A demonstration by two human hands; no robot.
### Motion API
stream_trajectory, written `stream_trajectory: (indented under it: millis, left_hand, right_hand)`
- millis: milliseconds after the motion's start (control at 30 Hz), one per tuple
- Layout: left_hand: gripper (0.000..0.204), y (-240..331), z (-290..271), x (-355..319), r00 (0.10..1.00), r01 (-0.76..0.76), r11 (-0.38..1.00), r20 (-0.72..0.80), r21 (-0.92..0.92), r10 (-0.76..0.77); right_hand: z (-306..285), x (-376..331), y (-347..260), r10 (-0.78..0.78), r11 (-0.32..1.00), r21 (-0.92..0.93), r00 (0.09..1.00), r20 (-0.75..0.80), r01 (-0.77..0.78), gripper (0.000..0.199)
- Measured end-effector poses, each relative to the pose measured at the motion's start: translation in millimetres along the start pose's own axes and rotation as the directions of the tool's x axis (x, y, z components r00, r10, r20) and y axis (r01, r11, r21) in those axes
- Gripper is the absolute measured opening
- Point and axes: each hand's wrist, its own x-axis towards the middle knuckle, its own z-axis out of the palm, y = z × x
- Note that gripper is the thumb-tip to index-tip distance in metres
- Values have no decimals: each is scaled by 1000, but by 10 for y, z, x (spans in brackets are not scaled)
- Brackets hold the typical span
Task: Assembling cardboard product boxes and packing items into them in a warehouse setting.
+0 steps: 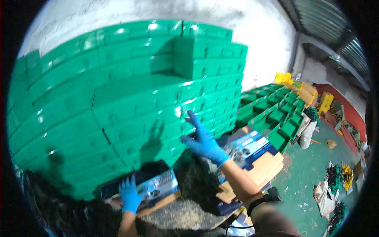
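Observation:
My left hand (130, 195), in a blue glove, lies with fingers spread on a dark blue and white printed cardboard box (165, 183) low in front of me. My right hand (207, 144), gloved the same way, is raised in the air with its fingers apart and nothing in it. Beyond and below it, to the right, is a second blue printed carton (250, 147), beside flat brown cardboard pieces (261, 170). What lies under my left palm is hidden.
A high stack of green boxes (130, 93) stands in front against a white wall (264, 47). Open green bins (272, 114) sit at the right. Yellow items (325, 103), a white sack (308, 135) and green and yellow bundles (334, 177) lie farther right on the green floor (294, 185).

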Motion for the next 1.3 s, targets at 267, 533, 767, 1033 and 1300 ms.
stream_trajectory:
  millis: [267,533,767,1033,1300]
  left_hand:
    - [56,-59,40,-144,998,-51,988,-31,-148,47]
    - [61,23,787,-1510,940,328,760,118,-561,-319]
    - [56,924,-377,-514,900,-343,900,-181,269,397]
    - [18,586,314,-624,996,23,920,87,-390,12]
    - [21,872,731,-852,979,-182,938,-148,-296,143]
  right_hand:
    - [-1897,1403,560,-246,673,-731,899,-363,-111,67]
    - [-2207,2195,648,-293,441,-897,945,-146,-2,54]
    - [-2516,2352,455,-249,368,-925,968,0,94,34]
    - [-1815,1455,-819,-499,681,-622,867,-10,385,14]
    - [-170,455,-1191,-266,964,7,960,89,266,13]
